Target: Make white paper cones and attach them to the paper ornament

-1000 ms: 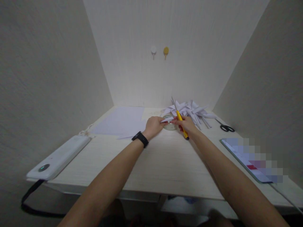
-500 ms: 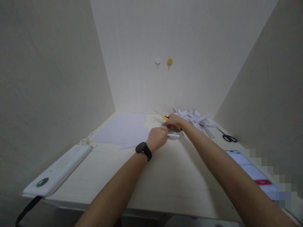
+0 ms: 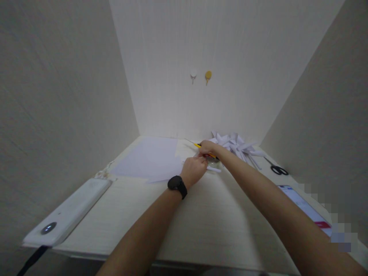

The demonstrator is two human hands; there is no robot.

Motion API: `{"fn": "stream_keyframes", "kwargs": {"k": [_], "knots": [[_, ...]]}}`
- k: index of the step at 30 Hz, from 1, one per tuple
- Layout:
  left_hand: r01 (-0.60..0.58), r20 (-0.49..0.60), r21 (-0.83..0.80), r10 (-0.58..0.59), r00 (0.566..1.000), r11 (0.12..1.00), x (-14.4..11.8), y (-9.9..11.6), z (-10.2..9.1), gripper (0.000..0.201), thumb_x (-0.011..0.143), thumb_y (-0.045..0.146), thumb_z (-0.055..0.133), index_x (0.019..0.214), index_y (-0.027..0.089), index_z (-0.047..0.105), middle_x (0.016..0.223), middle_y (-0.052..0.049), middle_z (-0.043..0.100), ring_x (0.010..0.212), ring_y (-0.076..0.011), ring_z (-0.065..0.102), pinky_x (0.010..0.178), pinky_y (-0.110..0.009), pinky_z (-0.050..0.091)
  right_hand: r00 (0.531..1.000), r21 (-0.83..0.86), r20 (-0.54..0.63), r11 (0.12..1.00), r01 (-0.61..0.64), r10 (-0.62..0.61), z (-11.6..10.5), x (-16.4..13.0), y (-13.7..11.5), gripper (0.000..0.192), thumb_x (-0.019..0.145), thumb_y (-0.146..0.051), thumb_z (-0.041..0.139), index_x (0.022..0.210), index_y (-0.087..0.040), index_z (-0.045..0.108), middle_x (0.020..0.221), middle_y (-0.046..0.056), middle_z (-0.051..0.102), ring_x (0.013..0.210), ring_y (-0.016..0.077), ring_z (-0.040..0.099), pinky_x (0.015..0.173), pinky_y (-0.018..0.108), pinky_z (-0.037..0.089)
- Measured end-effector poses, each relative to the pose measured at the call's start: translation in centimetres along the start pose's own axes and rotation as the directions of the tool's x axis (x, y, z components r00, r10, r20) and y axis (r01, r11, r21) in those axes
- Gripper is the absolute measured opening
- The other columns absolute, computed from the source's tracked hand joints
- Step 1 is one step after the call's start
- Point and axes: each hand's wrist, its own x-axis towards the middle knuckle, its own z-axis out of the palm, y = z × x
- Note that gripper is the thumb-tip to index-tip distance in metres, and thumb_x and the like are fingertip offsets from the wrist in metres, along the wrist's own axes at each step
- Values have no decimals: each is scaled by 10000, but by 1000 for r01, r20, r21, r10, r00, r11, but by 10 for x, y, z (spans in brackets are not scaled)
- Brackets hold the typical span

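two hands (image 3: 201, 159) together over pale desk (image 3: 201, 218), right gripping yellow cutter (image 3: 204, 151), left closed on paper strip (image 3: 213, 169), white walls

Both bare forearms stretched forward and converging, left hand (image 3: 194, 170) curled knuckles up, black watch on its wrist, right hand (image 3: 208, 148) just beyond it, fingers pinched in a closed grip, the two hands almost touching, right arm reaching in from lower right
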Motion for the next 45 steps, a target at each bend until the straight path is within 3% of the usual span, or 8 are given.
{"fn": "stream_keyframes", "kwargs": {"k": [6,11,16,19,26,34,38,45], "knots": [[19,-18,4,-19,1000,1000,-4,1,3,252,951,136,454,948,106,704,862,-128,723,865,-246,697,724,-347,524,999,51,-44,998,23,-21,6,2,2,149,730,-154,706,823,-55,768,769,141,760,695,179,702,560,201,455],[171,-1,-40,-172,985,984,-7,8,2,247,939,201,488,963,124,722,891,-129,732,882,-251,697,727,-335,506,997,94,-73,996,8,-1,9,2,6,159,762,-178,687,839,-68,772,768,136,764,666,168,705,562,199,463],[437,32,-148,-438,899,887,-4,11,2,279,912,332,524,973,205,764,914,-101,757,855,-241,704,717,-314,495,996,101,-79,994,-30,38,10,7,6,168,764,-218,705,810,-74,779,742,145,762,686,189,718,570,198,468],[516,76,-186,-511,856,836,0,9,1,313,901,365,517,976,212,779,912,-102,765,852,-238,704,717,-301,489,995,90,-82,995,-51,59,9,11,6,172,762,-231,720,815,-78,780,753,153,763,720,209,727,584,203,475],[513,146,-248,-492,858,822,2,2,-6,341,876,370,507,978,208,790,913,-104,769,846,-240,706,707,-292,486,993,75,-104,996,-49,57,9,14,8,240,747,-205,728,935,-64,778,840,168,768,776,221,733,616,216,488],[498,165,-190,-473,866,846,0,-9,-5,353,814,430,591,1019,203,765,943,-119,759,894,-278,707,737,-324,510,990,76,-126,996,-48,58,10,15,9,301,692,-172,743,968,-57,773,896,176,766,835,247,732,612,223,489],[453,163,-192,-428,889,870,-1,-8,-4,378,858,473,558,1040,207,755,961,-116,757,913,-269,705,763,-326,513,992,93,-116,995,-40,51,12,15,9,250,717,-182,722,922,-51,777,873,181,766,794,241,732,599,231,485],[380,102,-108,-370,923,919,-2,-1,-1,327,929,326,460,969,191,755,934,-123,753,901,-269,708,774,-352,517,997,138,-62,990,-33,41,14,14,9,165,772,-217,695,760,-73,774,703,137,751,648,183,706,549,206,461]]}}
